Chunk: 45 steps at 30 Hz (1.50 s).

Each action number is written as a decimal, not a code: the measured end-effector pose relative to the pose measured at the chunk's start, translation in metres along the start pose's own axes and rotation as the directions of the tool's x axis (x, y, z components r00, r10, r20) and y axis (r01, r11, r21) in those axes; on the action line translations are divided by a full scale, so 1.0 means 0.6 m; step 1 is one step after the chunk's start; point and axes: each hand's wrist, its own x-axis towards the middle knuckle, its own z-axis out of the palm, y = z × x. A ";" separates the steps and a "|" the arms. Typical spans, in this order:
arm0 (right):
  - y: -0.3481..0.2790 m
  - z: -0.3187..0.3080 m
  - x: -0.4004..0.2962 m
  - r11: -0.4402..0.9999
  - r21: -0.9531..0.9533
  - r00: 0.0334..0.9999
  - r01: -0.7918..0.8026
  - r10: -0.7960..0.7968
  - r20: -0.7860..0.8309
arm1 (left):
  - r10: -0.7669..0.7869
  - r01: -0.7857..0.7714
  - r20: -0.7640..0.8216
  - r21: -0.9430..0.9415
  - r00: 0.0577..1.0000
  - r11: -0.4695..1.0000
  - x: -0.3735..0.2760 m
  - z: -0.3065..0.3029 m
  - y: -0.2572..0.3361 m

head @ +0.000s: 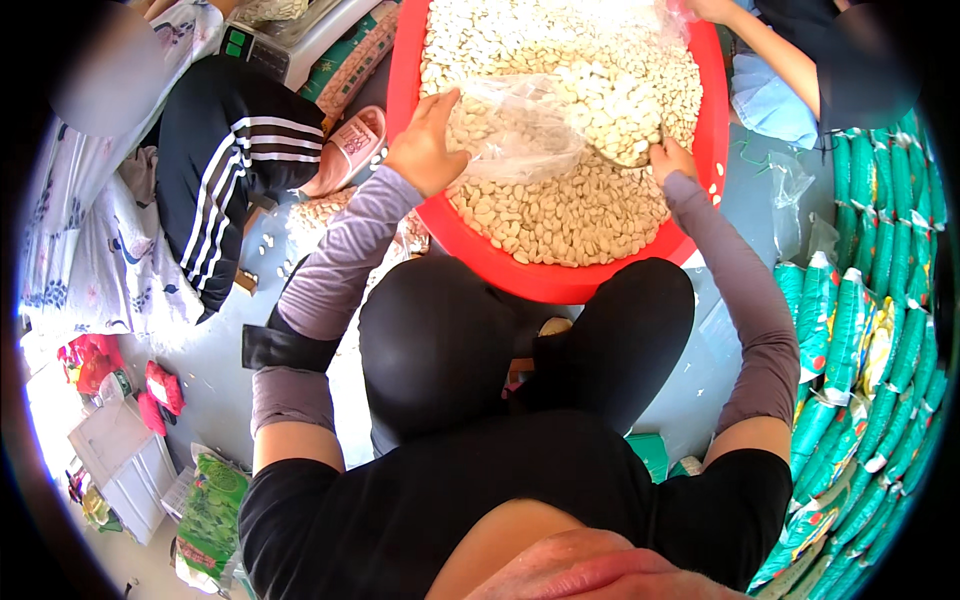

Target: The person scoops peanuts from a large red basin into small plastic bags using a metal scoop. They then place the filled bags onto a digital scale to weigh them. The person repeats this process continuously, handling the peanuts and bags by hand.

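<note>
A big red plastic tub (551,283) full of pale, flat beans (577,214) stands against my knees. My left hand (429,150) is at the tub's left side, thumb and fingers spread along the edge of a clear plastic bag (517,139) and holding it. The bag lies over the beans with its mouth towards the right; beans show through its film. In my right hand (673,159) is a scoop heaped with beans (611,109). Only part of the scoop's dark rim shows, close to the bag's mouth.
Another person's forearm (772,56) reaches over the tub's far right rim beside clear plastic. At left are a person's striped trouser leg (217,165), a pink slipper (356,142) and a weighing scale (262,52). Green packed bags (885,360) are stacked at right. Loose beans dot the floor.
</note>
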 end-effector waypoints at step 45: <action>-0.067 0.136 0.044 0.936 -0.315 0.944 -0.158 0.236 0.229 | -0.207 0.060 -0.151 -0.651 0.967 0.757 -0.015 0.053 0.032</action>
